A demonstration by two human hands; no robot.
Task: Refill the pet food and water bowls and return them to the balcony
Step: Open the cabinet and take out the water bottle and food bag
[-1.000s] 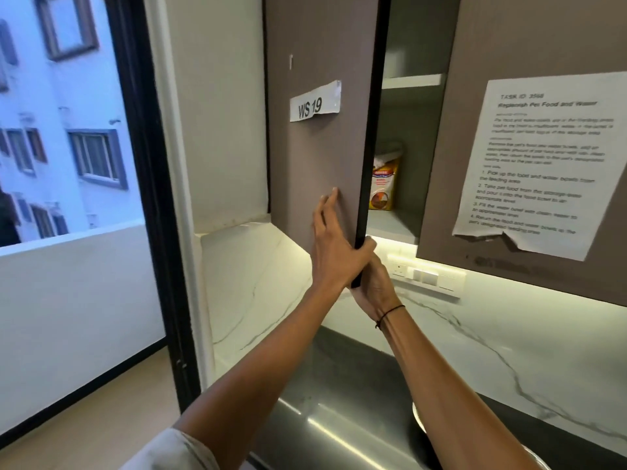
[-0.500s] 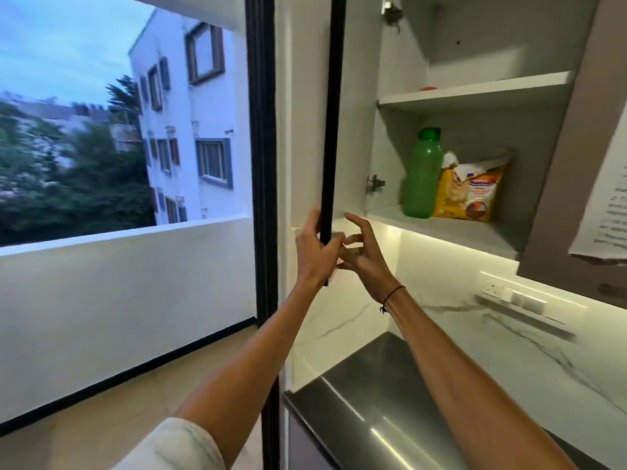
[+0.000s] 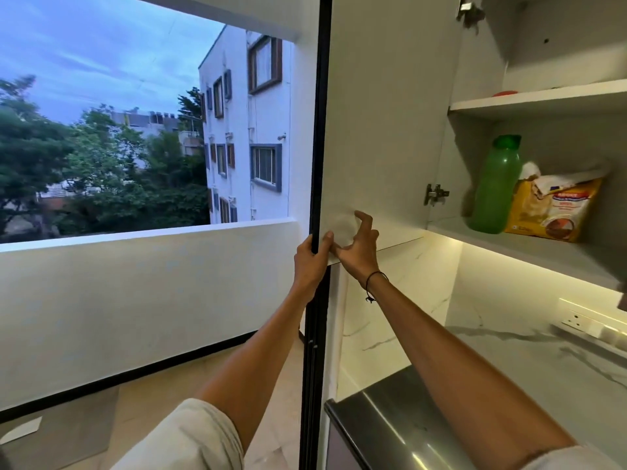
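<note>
Blurred, unreadable print on the yellow food bag (image 3: 551, 206); no other legible text.

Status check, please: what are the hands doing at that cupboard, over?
Left hand grips cupboard door edge; right hand open beside it. Green bottle, food bag on lower shelf. Nothing blocking them.

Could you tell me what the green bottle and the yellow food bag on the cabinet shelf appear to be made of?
The green bottle looks like translucent plastic: light glows through its smooth, slightly glossy body, under a darker green cap. The yellow food bag appears to be thin printed plastic film, judging by its creases, sheen and crumpled top.
</note>
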